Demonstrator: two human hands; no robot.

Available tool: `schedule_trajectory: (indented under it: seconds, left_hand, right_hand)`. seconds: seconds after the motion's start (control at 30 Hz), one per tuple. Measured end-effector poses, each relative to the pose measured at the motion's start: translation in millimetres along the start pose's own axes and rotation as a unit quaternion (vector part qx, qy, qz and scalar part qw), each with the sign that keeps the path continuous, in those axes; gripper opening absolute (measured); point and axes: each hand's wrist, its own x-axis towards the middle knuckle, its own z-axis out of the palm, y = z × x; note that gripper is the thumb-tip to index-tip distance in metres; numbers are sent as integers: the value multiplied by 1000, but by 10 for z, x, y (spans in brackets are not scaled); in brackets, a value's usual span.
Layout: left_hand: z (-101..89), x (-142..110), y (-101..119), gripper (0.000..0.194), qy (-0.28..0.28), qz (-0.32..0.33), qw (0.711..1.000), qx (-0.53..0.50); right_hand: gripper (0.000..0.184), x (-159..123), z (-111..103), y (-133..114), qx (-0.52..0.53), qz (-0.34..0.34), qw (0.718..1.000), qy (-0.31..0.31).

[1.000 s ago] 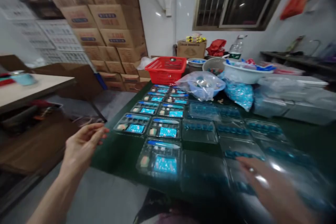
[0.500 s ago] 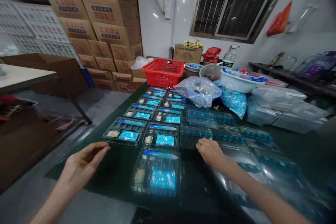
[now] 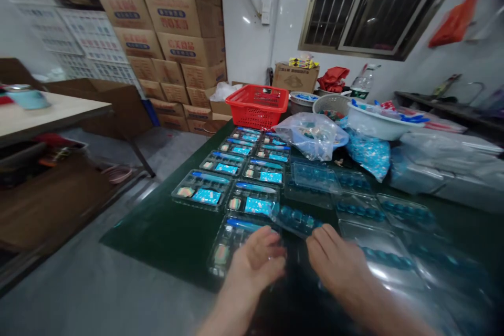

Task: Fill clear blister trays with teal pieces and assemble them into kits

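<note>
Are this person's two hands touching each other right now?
Apart. The head camera view shows the left hand and the right hand side by side, with a clear dark gap between their fingers.

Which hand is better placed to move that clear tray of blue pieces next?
Probably the right hand: its fingers are at the clear tray's near edge, while the left hand sits over the packed tray.

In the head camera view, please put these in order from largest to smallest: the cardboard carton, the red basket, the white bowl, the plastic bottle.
1. Cardboard carton
2. Red basket and white bowl: they look alike, so I cannot rank them
3. Plastic bottle
</note>
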Motion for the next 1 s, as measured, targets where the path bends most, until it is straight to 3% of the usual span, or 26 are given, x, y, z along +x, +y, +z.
schedule_trajectory:
  seconds: [0.07,0.17,0.33,0.5,0.6,0.67,0.77,0.87,0.93,1.0]
  left_hand:
    - [49,57,-91,74,-18,44,997,-67]
    - [-47,131,-61,98,-49,137,982,-121]
    - [-442,106,275,80,29,184,971,-149]
    - [-791,-224,734,94,59,274,947,-155]
    - [-1142,-341,946,81,100,291,933,-188]
    - [-1455,-327,1022,68,152,297,921,-204]
    - [-1847,-265,1046,56,209,294,906,-221]
    - [-1962,-295,1026,66,212,306,893,-252]
    - [-1924,-379,1026,81,183,313,888,-282]
    - [-1886,-473,1041,89,139,295,892,-314]
  right_hand:
    - [19,106,-192,-181,35,-31,998,38]
    - [20,306,-375,-475,77,-76,990,88]
    - [24,716,-343,-975,171,-124,966,152]
    - [22,1095,-304,-1304,241,-148,945,166]
    - [19,1296,-72,-1288,272,-60,954,110]
    - [16,1441,217,-1214,265,6,963,51]
    - [7,1648,689,-1135,218,31,974,-49]
    - [9,1782,1016,-1174,177,6,979,-99]
    - [5,1815,1126,-1232,169,-12,979,-114]
    - [13,1804,1169,-1272,169,-28,978,-123]
